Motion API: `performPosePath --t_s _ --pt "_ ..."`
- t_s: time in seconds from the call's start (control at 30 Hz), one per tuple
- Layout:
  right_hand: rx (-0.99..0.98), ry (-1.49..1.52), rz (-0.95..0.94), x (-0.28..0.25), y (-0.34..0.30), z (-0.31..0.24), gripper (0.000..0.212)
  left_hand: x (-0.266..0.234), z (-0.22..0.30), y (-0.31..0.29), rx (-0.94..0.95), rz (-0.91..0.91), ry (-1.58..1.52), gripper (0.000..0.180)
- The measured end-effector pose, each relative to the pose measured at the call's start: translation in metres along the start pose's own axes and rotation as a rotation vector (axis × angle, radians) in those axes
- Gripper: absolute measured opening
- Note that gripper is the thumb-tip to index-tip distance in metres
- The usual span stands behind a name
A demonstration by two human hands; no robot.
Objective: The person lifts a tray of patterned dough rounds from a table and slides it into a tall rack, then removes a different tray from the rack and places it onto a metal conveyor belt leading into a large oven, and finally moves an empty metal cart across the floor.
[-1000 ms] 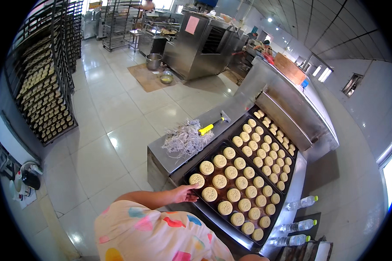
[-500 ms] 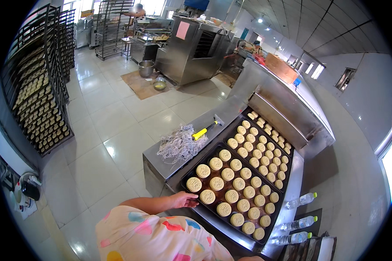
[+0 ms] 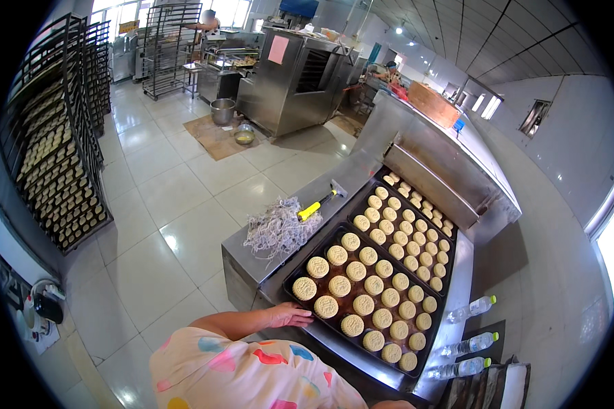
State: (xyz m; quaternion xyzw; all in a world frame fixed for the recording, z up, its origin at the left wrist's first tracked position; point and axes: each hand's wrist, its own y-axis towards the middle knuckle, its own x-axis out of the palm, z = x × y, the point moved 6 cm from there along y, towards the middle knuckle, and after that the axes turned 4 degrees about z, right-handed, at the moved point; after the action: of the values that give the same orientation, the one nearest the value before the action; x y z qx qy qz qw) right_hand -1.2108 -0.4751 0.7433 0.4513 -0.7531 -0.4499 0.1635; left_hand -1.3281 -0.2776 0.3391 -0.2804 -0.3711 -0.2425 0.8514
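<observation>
left hand (image 3: 290, 315) is reaching near tray's (image 3: 323, 287) edge, grip unclear; right hand is hiding, can't tell state. both trays, far one (image 3: 387, 244) included, are holding round patterned cakes (image 3: 363, 304).

Cakes (image 3: 355, 271) fill the near tray (image 3: 323, 286). Just behind the near tray sits the far tray (image 3: 363, 200), also holding cakes. Left of the near tray, on the ledge (image 3: 244, 262), lie a string bundle (image 3: 276, 230) and a scraper (image 3: 318, 205); right of it are three bottles (image 3: 475, 345). The left hand (image 3: 290, 315) is at its near left edge. Well apart, behind and left of it, a pot (image 3: 222, 111) and bowl (image 3: 243, 138) are on a mat (image 3: 206, 138); a loaded rack (image 3: 54, 157) is farther left.
</observation>
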Motion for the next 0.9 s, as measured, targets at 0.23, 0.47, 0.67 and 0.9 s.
performPosePath --t_s 0.23,0.47,0.67,0.9 --pt "-0.002 0.000 -0.012 0.004 0.000 -0.002 0.027 -0.001 -0.001 -0.001 0.024 0.027 0.013 0.046" --pt "0.005 -0.009 -0.009 0.010 -0.001 -0.006 0.027 -0.005 -0.003 0.001 0.037 0.059 0.034 0.046" --pt "0.005 -0.011 -0.017 0.014 -0.003 -0.010 0.028 -0.006 -0.005 0.000 0.034 0.088 0.029 0.042" --pt "-0.002 -0.012 -0.034 0.020 -0.005 -0.016 0.028 -0.006 -0.005 -0.002 0.028 0.104 0.042 0.039"
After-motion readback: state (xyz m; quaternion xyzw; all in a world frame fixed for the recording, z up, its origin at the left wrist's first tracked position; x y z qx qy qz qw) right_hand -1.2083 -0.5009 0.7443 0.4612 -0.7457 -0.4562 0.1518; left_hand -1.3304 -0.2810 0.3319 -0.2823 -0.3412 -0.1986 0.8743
